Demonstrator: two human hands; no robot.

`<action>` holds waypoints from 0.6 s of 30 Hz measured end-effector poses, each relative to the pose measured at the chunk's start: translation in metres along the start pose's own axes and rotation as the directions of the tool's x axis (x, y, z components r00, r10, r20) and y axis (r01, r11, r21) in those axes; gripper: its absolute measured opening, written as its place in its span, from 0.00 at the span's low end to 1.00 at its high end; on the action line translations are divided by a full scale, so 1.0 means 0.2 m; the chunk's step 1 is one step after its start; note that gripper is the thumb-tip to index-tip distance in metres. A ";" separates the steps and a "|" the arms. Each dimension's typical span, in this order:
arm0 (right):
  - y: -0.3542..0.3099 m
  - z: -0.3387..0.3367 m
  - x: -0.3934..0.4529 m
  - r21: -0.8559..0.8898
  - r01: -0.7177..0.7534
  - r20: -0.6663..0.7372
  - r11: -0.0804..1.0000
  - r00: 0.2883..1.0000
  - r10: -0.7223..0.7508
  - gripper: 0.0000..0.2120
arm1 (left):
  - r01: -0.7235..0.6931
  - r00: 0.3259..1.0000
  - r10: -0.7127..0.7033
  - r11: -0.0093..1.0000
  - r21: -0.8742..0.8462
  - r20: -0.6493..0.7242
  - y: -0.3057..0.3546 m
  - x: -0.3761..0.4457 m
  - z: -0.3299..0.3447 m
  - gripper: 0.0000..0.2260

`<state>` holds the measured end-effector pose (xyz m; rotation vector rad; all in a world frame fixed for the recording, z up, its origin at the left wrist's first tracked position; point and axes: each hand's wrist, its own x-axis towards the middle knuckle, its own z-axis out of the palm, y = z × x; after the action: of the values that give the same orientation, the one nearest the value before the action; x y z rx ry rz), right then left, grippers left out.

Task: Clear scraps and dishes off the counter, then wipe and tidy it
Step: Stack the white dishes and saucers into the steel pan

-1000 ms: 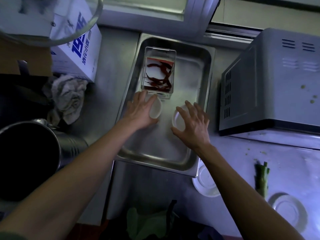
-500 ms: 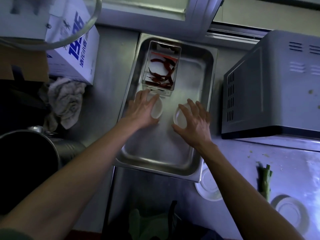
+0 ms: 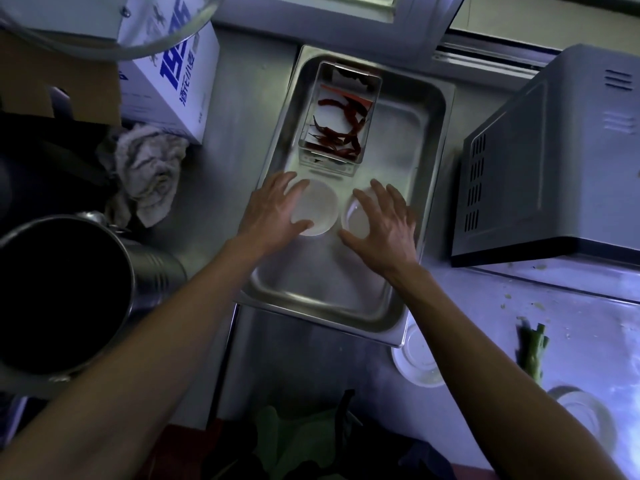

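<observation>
Under the left hand point(image 3: 273, 211), mid-frame, sits a white dish point(image 3: 320, 211); its fingers are spread nearly straight over the dish's left rim, thumb at the near edge, gripping nothing. Just right of it, the right hand point(image 3: 384, 226) lies the same way, fingers splayed over a second dish point(image 3: 355, 216), which pokes out to the left of that palm. Both dishes rest side by side, nearly touching, on the floor of a steel tray point(image 3: 420, 188), below a clear box point(image 3: 341, 116) of dried chillies. Each hand is nearest its own dish, so each need only curl or lift straight up. Lower right, two saucers point(image 3: 414, 358) and a green stalk point(image 3: 535, 351) remain on the counter point(image 3: 571, 306).
</observation>
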<state>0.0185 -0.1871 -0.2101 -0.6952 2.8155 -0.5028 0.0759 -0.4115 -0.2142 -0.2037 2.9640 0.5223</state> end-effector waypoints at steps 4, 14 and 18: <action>-0.13 0.02 0.10 -0.011 0.076 0.002 0.997 0.997 -0.076 0.37 | 0.020 0.994 -0.029 0.996 -0.089 -0.102 -0.04 -0.08 -0.06 0.23; -0.36 0.23 0.24 0.003 0.097 0.112 0.995 0.989 -0.096 0.38 | 0.100 0.978 -0.138 0.968 -0.232 -0.153 -0.16 -0.11 -0.11 0.18; -0.37 0.32 0.24 -0.027 0.077 0.134 0.997 0.988 -0.073 0.38 | 0.120 0.977 -0.158 0.963 -0.241 -0.144 -0.17 -0.08 -0.09 0.19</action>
<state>0.0246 -0.2905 -0.2471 -0.8125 2.6874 -0.4081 0.0946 -0.4480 -0.2066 -0.4975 3.0056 0.8709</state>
